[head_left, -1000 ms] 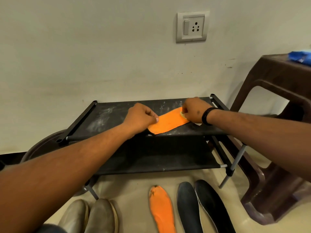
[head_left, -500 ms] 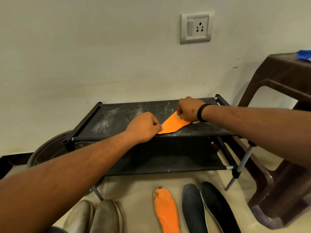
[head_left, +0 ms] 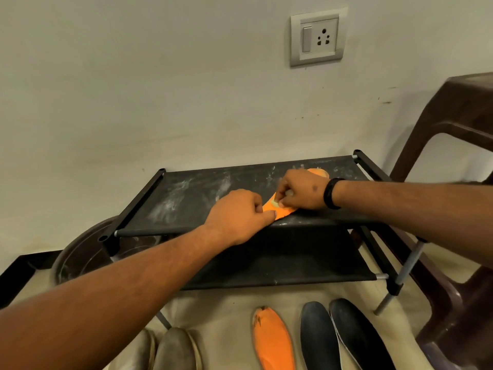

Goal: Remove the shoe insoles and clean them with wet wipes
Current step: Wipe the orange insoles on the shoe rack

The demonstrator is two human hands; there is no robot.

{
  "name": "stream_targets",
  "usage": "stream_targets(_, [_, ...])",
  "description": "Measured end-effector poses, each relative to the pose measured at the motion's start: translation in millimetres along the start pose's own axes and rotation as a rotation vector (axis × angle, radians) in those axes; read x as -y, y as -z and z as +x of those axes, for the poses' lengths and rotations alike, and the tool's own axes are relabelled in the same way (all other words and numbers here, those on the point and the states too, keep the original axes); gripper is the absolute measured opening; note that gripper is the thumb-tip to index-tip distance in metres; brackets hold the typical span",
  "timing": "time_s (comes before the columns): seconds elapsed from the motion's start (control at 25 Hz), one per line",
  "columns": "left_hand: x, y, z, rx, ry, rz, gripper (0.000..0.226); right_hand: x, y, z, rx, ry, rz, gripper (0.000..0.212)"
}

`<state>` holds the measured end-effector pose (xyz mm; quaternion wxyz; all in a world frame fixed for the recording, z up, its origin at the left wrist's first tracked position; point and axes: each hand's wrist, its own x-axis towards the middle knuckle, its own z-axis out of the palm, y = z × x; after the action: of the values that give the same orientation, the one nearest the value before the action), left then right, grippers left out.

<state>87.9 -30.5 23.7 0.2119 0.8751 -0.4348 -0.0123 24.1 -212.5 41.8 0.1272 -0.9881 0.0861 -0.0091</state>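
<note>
An orange insole [head_left: 317, 172] lies on the top shelf of a black shoe rack [head_left: 186, 198]; my hands cover most of it. My left hand [head_left: 240, 217] pinches its near end at the rack's front edge. My right hand [head_left: 301, 189] presses a small pale wipe [head_left: 274, 203] onto the insole close to my left hand. A second orange insole [head_left: 272, 340] and two dark insoles [head_left: 318, 337] [head_left: 357, 340] lie on the floor in front of the rack.
A pair of grey-brown shoes [head_left: 173, 351] stands at the bottom left. A brown plastic stool [head_left: 453, 289] is close on the right. A dark round basin [head_left: 80, 252] sits left of the rack. The wall with a socket [head_left: 317, 37] is right behind.
My right hand slid along the insole toward my left hand, uncovering the insole's far end. My left hand kept its hold on the near end.
</note>
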Motion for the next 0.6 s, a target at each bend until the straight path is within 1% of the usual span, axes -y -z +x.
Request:
stream_targets(0.08, [-0.8,-1.4,3.8,0.000,0.013,-0.019,0.037,-10.3,0.6,6.3,-0.110,-0.096,-0.107,0.013])
stream_targets(0.12, [-1.1,-2.0,4.8,-0.001,0.016,-0.030,0.037,-7.0,-6.2,7.1,-0.136,-0.072,-0.139,0.012])
stream_targets(0.2, [0.3,-4.0,4.6,-0.015,0.014,-0.062,0.039,12.9,-17.0,-1.5,-0.076,0.062,-0.116,0.017])
stream_targets(0.24, [1.1,-5.0,3.8,-0.029,0.010,-0.076,0.040,17.8,-19.6,-8.0,-0.035,0.128,-0.054,0.023])
stream_targets(0.28, [1.4,-5.3,2.9,-0.038,0.003,-0.080,0.041,14.4,-16.6,-10.4,-0.027,0.127,-0.014,0.028])
stream_targets(0.32, [1.2,-5.6,2.2,-0.039,-0.004,-0.077,0.040,3.3,-10.8,-8.2,-0.050,0.074,-0.018,0.030])
stream_targets(0.4, [0.7,-4.9,-0.1,-0.043,-0.015,-0.062,0.038,-17.8,-1.1,-0.4,-0.120,-0.094,-0.184,0.034])
stream_targets(0.44, [0.3,-4.5,-1.1,-0.046,-0.019,-0.052,0.037,-22.3,-1.6,2.4,-0.133,-0.132,-0.193,0.036])
stream_targets(0.48, [0.8,-5.1,-1.5,-0.048,-0.019,-0.046,0.037,-17.9,-4.2,2.2,-0.102,-0.108,-0.126,0.037])
stream_targets(0.56, [1.3,-5.4,-2.1,-0.062,-0.015,-0.053,0.038,3.0,-11.5,-9.0,0.030,0.045,0.048,0.036])
stream_targets(0.6, [1.2,-5.4,-1.5,-0.069,-0.014,-0.055,0.039,8.6,-13.0,-14.3,0.070,0.101,0.113,0.035])
